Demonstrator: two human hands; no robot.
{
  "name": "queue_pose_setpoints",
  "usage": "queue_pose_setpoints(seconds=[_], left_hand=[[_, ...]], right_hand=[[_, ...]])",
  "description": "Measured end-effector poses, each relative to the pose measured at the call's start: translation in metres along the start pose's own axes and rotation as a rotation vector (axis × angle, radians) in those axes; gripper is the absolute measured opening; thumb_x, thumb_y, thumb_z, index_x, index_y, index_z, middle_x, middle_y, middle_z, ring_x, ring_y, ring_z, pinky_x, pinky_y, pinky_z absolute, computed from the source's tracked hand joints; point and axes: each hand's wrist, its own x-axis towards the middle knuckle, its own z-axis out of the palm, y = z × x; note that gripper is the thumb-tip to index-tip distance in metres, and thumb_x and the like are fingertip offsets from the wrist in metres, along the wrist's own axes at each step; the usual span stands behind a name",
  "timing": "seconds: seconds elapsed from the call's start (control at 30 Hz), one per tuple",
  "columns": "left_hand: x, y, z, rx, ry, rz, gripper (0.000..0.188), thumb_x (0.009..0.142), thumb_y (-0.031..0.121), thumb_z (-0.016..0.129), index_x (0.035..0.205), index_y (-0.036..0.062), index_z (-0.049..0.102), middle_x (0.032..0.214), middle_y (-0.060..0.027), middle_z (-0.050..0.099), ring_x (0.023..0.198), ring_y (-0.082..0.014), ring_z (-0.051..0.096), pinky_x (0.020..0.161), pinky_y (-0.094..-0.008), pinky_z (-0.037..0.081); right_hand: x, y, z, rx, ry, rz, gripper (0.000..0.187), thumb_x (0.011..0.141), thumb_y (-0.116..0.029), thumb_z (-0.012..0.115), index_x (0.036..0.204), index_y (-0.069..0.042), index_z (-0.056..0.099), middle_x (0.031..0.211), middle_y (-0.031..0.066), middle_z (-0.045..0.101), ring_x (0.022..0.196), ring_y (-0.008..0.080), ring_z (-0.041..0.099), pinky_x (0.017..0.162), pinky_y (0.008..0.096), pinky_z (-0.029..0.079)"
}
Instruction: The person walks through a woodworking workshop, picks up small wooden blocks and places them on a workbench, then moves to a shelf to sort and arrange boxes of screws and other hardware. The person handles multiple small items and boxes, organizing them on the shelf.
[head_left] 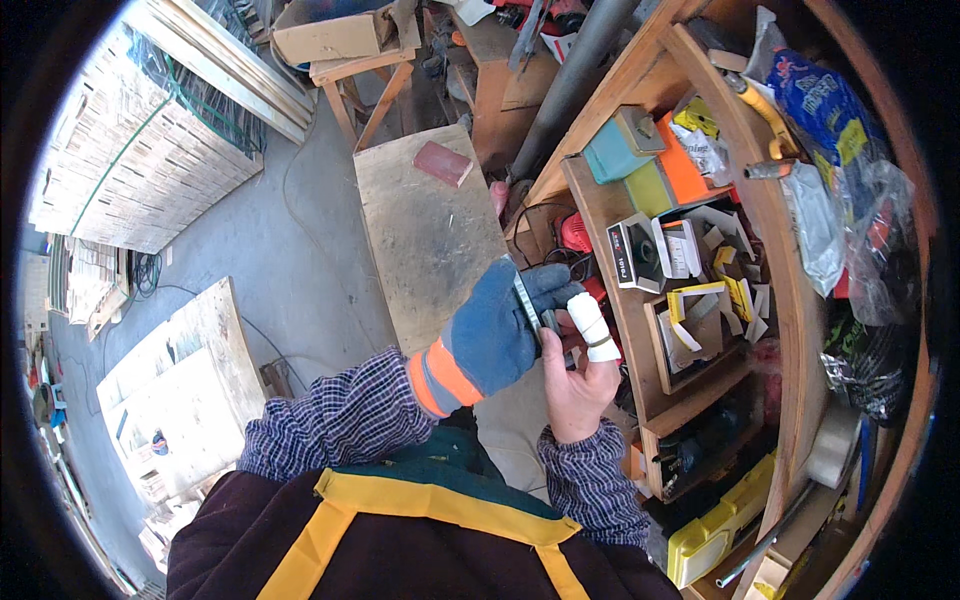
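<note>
My left hand [495,335], in a blue work glove with an orange and grey cuff, is closed round a thin, pale metal strip [527,303] lying across the palm. Close against it, my right hand [580,385] is bare and has its thumb raised to the glove. A white wrap bound with a thin brown band [596,328] covers one of its fingers. Between the right thumb and the glove shows a small grey piece [550,320], too small to name. The right fingertips are partly hidden behind the wrapped finger.
On the right stands a wooden shelf unit [800,350] with small boxes [635,252], torn cartons and plastic bags [815,225]. A wooden bench [425,240] carrying a reddish block [443,164] lies ahead. Strapped timber stacks [150,150] and a board [185,390] stand left.
</note>
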Motion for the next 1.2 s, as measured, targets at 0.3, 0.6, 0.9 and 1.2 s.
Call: queue_pose_setpoints(seconds=[0.3,0.6,0.9,1.2], left_hand=[[-0.009,-0.006,0.018,0.121,-0.046,0.145,0.043,0.098,0.01,0.046,0.14,0.0027,0.038,0.135,-0.0136,0.051,0.121,-0.0232,0.053,0.103,-0.0359,0.044],[-0.018,0.001,0.029,0.941,-0.069,0.338,0.055,0.086,-0.008,0.058,0.136,0.0045,0.042,0.126,-0.0116,0.056,0.114,-0.022,0.057,0.098,-0.0338,0.047],[-0.024,0.011,0.034,1.056,-0.094,0.304,0.049,0.085,-0.008,0.061,0.131,0.0024,0.048,0.121,-0.0122,0.059,0.11,-0.0215,0.06,0.095,-0.0328,0.049],[-0.022,-0.001,0.018,0.219,0.047,0.007,0.04,0.095,0.005,0.052,0.134,0.0029,0.045,0.126,-0.013,0.058,0.112,-0.0228,0.061,0.097,-0.0343,0.051]], right_hand=[[-0.001,-0.024,-0.017,0.072,0.01,-0.024,0.034,0.078,-0.001,0.075,0.11,0.002,0.062,0.09,0.0144,0.066,0.079,0.0247,0.066,0.07,0.0332,0.053],[-0.011,-0.025,-0.013,0.154,0.021,0.126,0.045,0.076,0.002,0.072,0.12,0.001,0.06,0.093,0.0092,0.067,0.08,0.015,0.064,0.068,0.0264,0.051],[-0.015,-0.025,-0.014,0.231,-0.013,0.261,0.046,0.078,0.004,0.069,0.123,0.0,0.059,0.093,0.0042,0.065,0.08,0.0091,0.06,0.069,0.022,0.049],[-0.02,-0.02,-0.016,0.26,0.02,0.257,0.046,0.078,0.004,0.07,0.123,0.0,0.059,0.093,0.0044,0.065,0.078,0.0075,0.059,0.067,0.0212,0.049]])
